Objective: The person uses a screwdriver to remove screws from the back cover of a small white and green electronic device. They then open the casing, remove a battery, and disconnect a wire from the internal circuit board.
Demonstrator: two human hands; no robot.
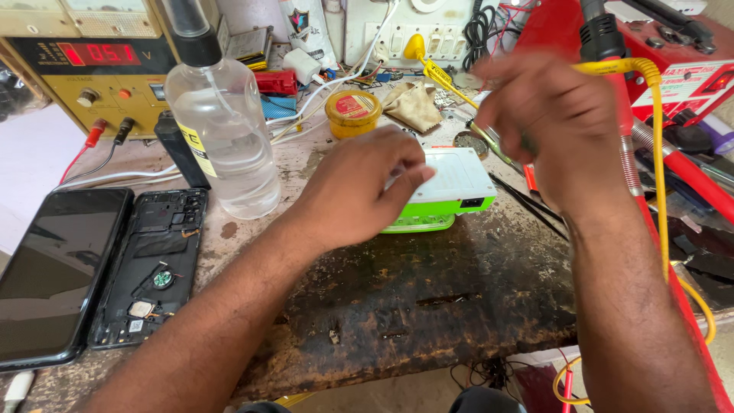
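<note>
My left forearm comes in from the lower left and runs up and to the right, bare to the wrist. My left hand (359, 191) lies palm down, knuckles up, with its fingers curled forward and bunched at the tips, the thumb tucked under out of sight. My right forearm rises almost straight from the lower right edge, its wrist bent a little inward. My right hand (547, 122) sits higher than and to the right of the left, its back toward me, fingers closed in a pinch; it is blurred, so I cannot make out each finger. The two hands are near one another but do not touch.
</note>
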